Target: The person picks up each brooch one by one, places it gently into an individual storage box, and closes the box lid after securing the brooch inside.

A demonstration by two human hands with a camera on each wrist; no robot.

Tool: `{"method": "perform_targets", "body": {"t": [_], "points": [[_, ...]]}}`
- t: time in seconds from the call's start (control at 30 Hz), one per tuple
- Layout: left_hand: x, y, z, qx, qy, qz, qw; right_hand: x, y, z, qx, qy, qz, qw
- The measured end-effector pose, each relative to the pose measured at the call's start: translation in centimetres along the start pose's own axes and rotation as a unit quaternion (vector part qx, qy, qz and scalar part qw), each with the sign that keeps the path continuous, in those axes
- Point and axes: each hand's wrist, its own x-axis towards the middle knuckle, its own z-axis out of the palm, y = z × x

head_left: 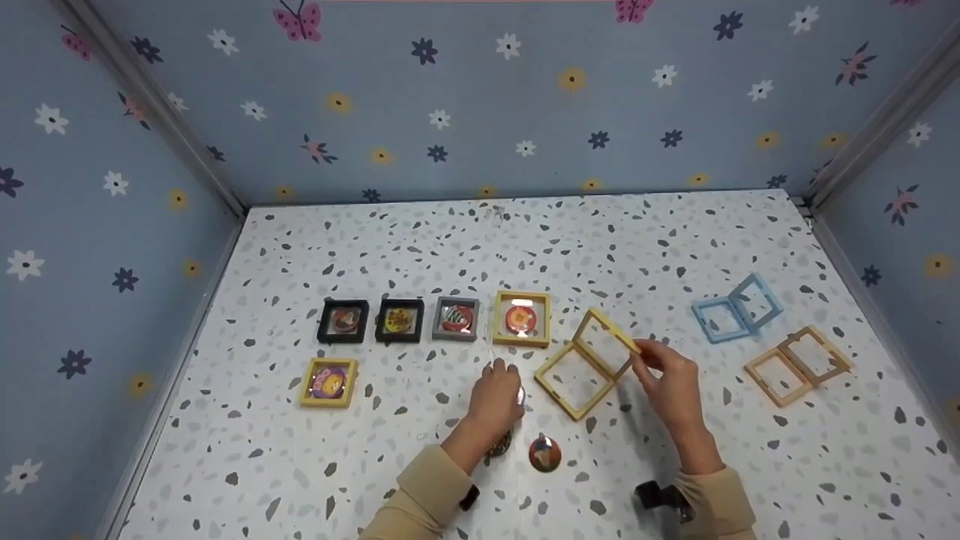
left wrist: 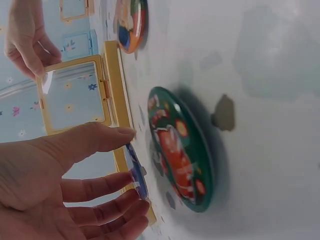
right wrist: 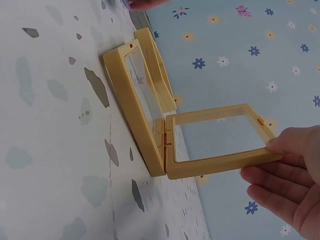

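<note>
My left hand pinches a round blue badge by its edge between thumb and fingers, close above the table. My right hand grips the raised lid of a yellow hinged display frame, thumb on one side and fingers behind. The frame's other half lies on the table, its clear window bare. A green badge with a red picture lies on the table, partly hidden under my left wrist in the head view. Beside it rests an orange-brown badge.
Behind my hands, a row holds two black frames, a grey frame and a yellow one, each with a badge inside. Another filled yellow frame lies left. Open blue and tan frames stand right. Patterned walls enclose the table.
</note>
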Motion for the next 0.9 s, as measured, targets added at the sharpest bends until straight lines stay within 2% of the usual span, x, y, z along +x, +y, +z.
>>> {"method": "perform_targets", "body": {"t": [0.17,0.4,0.9], "points": [[0.6,0.8,-0.1,-0.008,0.018,0.008,0.9998,0.0,0.0,0.1,0.000,0.001,0.001,1.0000],[1.8,2.4,-0.2,-0.015,-0.001,0.006,0.9999,0.0,0.1,0.1,0.003,0.000,0.008,1.0000],[3.9,5.1,0.8,-0.024,0.022,0.034,0.9989,-0.1,0.0,0.1,0.002,0.004,0.008,1.0000]]}}
